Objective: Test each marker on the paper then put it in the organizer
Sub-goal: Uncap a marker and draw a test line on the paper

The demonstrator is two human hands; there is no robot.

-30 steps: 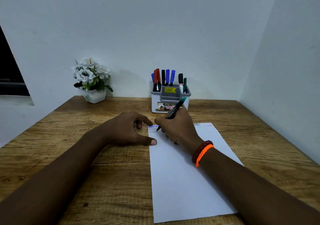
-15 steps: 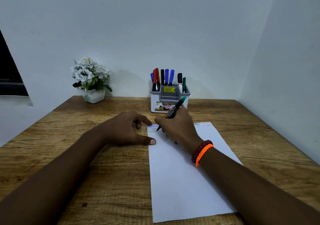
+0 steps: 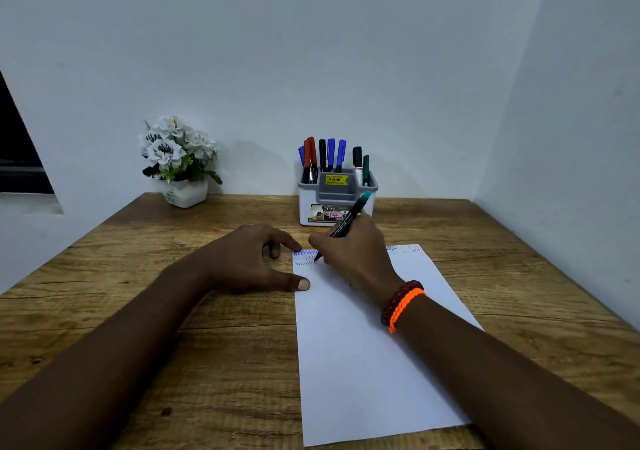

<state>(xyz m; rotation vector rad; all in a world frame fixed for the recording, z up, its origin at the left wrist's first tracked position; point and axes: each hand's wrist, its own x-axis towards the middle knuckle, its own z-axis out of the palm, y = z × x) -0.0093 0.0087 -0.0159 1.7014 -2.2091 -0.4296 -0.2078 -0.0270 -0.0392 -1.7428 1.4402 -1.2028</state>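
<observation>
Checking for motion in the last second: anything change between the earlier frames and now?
No visible change. The right hand grips the green-capped marker, tip at the zigzags near the paper top-left corner; left hand presses the paper's left edge. Organizer and its markers unmoved.

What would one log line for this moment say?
right hand: grips marker, tip on paper | left hand: steadies paper edge
</observation>
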